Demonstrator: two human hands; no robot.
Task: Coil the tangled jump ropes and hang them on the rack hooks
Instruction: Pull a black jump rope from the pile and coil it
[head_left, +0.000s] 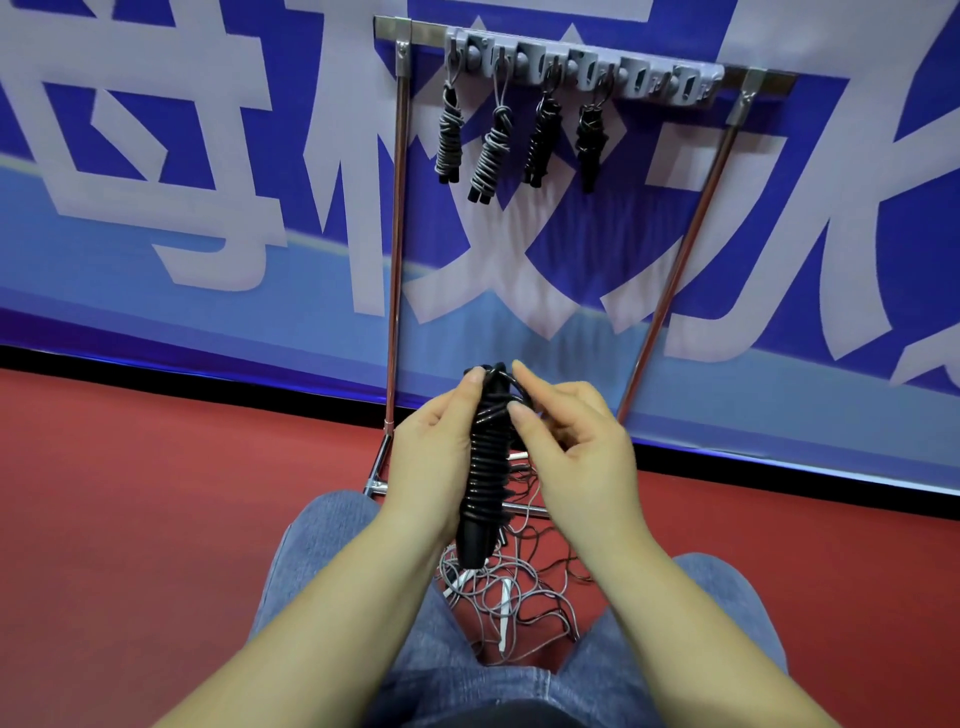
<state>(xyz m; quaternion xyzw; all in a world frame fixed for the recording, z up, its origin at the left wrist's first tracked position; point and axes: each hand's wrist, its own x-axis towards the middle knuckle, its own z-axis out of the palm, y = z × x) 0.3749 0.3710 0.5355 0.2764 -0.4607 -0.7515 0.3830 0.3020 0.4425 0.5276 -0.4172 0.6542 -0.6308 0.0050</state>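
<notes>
Below, tangled ropes lie between knees, near rack.

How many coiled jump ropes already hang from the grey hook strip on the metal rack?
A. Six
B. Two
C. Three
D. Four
D. Four coiled bundles hang from the grey plastic hook strip on the metal rack: two grey coiled ropes and two black coiled ropes; the strip's right-hand hooks are free.
</notes>
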